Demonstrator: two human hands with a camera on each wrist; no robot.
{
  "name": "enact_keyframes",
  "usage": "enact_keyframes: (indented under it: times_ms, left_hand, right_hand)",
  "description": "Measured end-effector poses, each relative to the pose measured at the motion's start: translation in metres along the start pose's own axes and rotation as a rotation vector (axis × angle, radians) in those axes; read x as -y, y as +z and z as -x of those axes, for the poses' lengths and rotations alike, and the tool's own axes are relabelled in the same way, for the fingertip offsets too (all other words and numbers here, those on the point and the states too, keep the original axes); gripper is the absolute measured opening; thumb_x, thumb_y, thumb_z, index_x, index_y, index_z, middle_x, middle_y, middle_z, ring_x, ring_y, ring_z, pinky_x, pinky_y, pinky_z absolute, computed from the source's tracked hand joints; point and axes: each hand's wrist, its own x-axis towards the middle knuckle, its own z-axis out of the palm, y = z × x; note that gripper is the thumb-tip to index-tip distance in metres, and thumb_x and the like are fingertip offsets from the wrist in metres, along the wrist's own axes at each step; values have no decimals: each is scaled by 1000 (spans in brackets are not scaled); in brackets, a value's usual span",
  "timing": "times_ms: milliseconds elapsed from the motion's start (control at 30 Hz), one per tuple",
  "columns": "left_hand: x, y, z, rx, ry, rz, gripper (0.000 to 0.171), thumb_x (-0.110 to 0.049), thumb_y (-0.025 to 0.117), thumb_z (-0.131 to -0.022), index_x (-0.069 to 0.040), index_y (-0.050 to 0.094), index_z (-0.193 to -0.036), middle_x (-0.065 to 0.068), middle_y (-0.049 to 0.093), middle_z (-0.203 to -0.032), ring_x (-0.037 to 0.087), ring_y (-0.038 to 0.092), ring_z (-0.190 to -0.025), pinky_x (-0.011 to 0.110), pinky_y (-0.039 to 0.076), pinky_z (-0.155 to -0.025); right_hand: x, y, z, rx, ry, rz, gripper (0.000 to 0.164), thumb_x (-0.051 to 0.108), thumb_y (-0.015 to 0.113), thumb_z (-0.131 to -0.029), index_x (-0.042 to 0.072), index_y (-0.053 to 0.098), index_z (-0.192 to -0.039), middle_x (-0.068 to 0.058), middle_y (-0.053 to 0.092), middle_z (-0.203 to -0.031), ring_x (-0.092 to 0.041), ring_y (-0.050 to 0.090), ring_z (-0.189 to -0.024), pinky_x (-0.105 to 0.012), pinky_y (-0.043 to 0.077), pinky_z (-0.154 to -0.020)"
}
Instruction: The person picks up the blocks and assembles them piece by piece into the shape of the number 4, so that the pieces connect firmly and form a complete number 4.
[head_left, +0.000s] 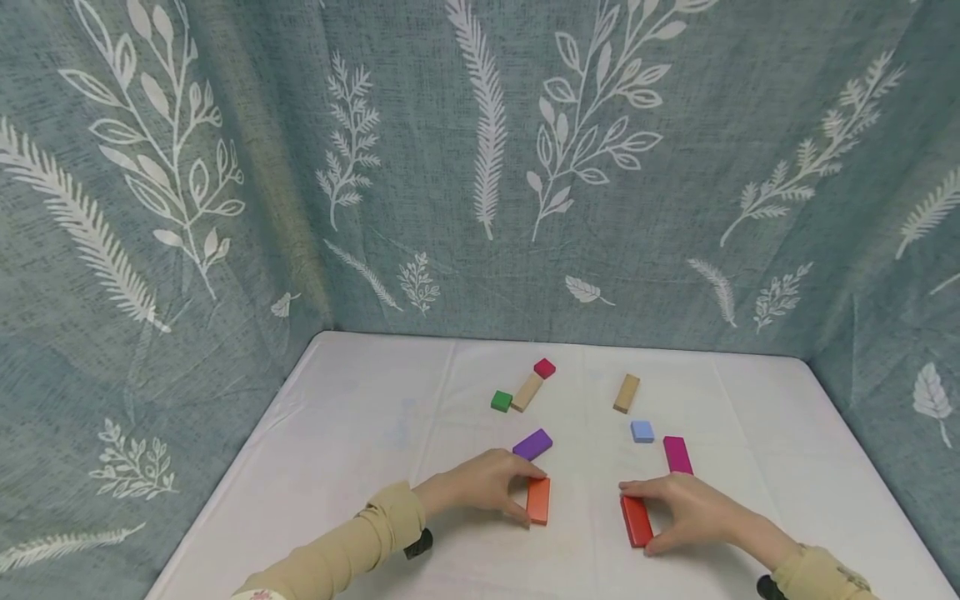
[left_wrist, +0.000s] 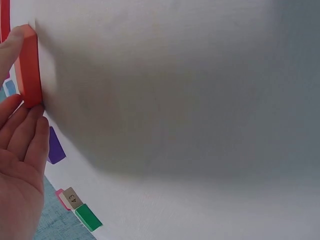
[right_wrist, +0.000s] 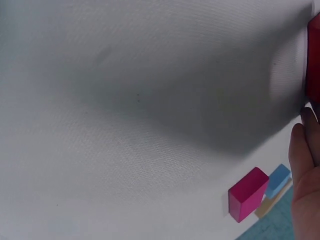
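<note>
My left hand (head_left: 487, 483) pinches an orange rectangular block (head_left: 538, 502) lengthwise, thumb at its near end and fingers at the far end. In the left wrist view that orange block (left_wrist: 30, 67) lies on the white cloth with fingertips against it. To the right, my right hand (head_left: 693, 510) holds a red rectangular block (head_left: 637, 522) by its two ends in the same manner. Only an edge of the red block (right_wrist: 314, 60) shows in the right wrist view, and the thumb is out of frame there. A gap of white cloth separates the two blocks.
Beyond the left hand lies a purple block (head_left: 533, 445); past the right hand, a magenta block (head_left: 677, 454) and a light blue one (head_left: 642, 432). Farther back are two wooden blocks (head_left: 527, 392), a green block (head_left: 502, 401) and a crimson one (head_left: 544, 367). A patterned curtain (head_left: 525, 275) surrounds the table.
</note>
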Motion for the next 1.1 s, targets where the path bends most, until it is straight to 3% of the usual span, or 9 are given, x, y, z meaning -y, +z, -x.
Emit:
enact_keyframes:
  times_ms: [233,600,1100]
  left_hand:
    - [2,3,1,-25,21,11,59,-39,79,-74,-13,63,-125,-4,66,-121,6,59,-113,18,45,-97]
    - [1,2,1,-48,14,0,58,-37,81,-73,-12,64,-123,-4,67,-120,6,59,-111,17,45,-96]
    - [-7,-1,-8,-90,22,39,56,-35,79,-76,-12,63,-124,-2,66,-123,8,59,-115,21,47,-97]
  right_hand:
    - [2,-2,-2,-16,1,-15,66,44,80,-70,13,62,-126,5,67,-116,0,57,-94,-28,55,-81]
    - [8,-10,-1,-61,34,-76,65,35,81,-70,5,61,-124,-5,66,-120,-25,63,-107,-40,56,-84]
    - [6,-15,-1,-156,11,-39,66,34,83,-69,3,61,-123,-9,65,-121,-29,63,-108,-40,55,-86]
